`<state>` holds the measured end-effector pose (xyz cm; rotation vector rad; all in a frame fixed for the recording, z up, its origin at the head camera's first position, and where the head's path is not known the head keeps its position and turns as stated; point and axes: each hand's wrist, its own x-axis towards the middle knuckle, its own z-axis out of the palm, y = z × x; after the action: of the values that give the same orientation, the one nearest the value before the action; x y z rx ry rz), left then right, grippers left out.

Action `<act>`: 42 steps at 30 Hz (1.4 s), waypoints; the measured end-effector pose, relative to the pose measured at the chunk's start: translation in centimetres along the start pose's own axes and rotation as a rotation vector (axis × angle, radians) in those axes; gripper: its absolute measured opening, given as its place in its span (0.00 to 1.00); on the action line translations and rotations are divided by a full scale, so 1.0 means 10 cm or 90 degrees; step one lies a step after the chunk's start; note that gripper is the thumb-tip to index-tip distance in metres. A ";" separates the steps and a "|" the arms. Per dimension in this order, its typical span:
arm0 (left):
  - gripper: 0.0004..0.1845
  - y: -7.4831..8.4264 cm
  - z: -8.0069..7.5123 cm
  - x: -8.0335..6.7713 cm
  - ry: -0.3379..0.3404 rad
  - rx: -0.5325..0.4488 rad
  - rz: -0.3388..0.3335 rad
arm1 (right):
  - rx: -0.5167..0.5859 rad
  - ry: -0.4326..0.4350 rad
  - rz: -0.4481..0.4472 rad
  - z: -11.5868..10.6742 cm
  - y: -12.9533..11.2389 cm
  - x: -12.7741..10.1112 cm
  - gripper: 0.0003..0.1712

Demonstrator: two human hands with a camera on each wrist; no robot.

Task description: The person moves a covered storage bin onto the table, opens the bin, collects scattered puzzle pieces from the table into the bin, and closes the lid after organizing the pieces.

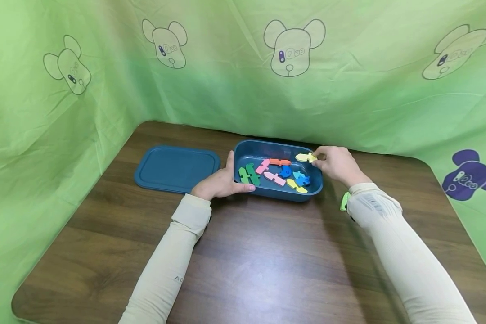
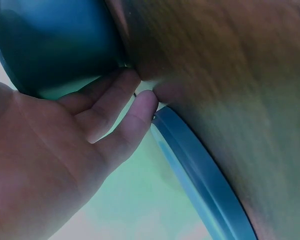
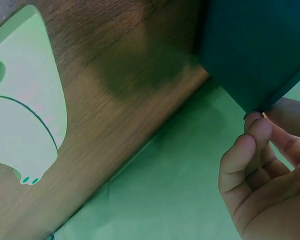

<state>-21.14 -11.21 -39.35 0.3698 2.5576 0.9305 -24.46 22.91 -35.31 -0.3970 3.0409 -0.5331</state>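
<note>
Head view: blue tub point(image 1: 249, 154) sits on the wooden table point(image 1: 267, 261), about 12 o'clock from the person. Its lid point(image 1: 176, 168) lies flat on the table just beside the tub, at the tub's 9 o'clock

Left hand point(image 1: 220, 182): thumb hooked over the tub's left rim, fingers wrapped against the outer wall; it grips the tub. Left wrist view confirms fingers point(image 2: 115, 107) pressed to the dark blue wall, lid edge point(image 2: 205, 175) close by

Right hand point(image 1: 337, 163): at the tub's 2 o'clock corner, fingertips closed in a narrow pinch on a yellow piece point(image 1: 306, 157), which is over the tub's far right rim. Whether the piece rests on the rim or hangs just above it, cannot tell. Right wrist view shows curled fingers point(image 3: 250, 150) beside the tub corner point(image 3: 250, 55); the piece itself is out of that frame

Inside the tub: loose flat pieces in green point(image 1: 249, 173), pink point(image 1: 274, 178), orange point(image 1: 280, 161), blue point(image 1: 285, 171) and yellow point(image 1: 297, 185), several touching or overlapping. One more green piece point(image 1: 344, 201) lies on the table at the tub's 4 o'clock, partly behind the right sleeve

Judgement on technique: keep the left hand's hold firm so the tub does not slide; keep the pinch near the piece's middle so it stays level; move it clear of the rim rather than dragging across it
</note>
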 end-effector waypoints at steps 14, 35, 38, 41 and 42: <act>0.71 0.01 -0.01 0.01 -0.006 -0.006 -0.009 | -0.063 0.033 0.009 0.03 -0.07 0.02 0.15; 0.71 0.01 0.01 0.01 -0.001 0.001 -0.009 | -0.069 0.003 0.040 0.08 -0.12 0.09 0.27; 0.71 0.00 0.00 0.01 -0.001 0.002 -0.008 | -0.067 -0.016 0.049 0.07 -0.13 0.08 0.32; 0.71 0.00 0.00 0.01 0.000 0.005 -0.005 | -0.064 -0.019 0.050 0.07 -0.13 0.07 0.30; 0.71 0.00 0.00 0.00 0.000 0.004 -0.004 | -0.063 -0.018 0.049 0.06 -0.13 0.06 0.29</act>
<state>-21.20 -11.18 -39.29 0.3640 2.5608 0.9203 -24.65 21.39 -35.46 -0.2874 3.0489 -0.3709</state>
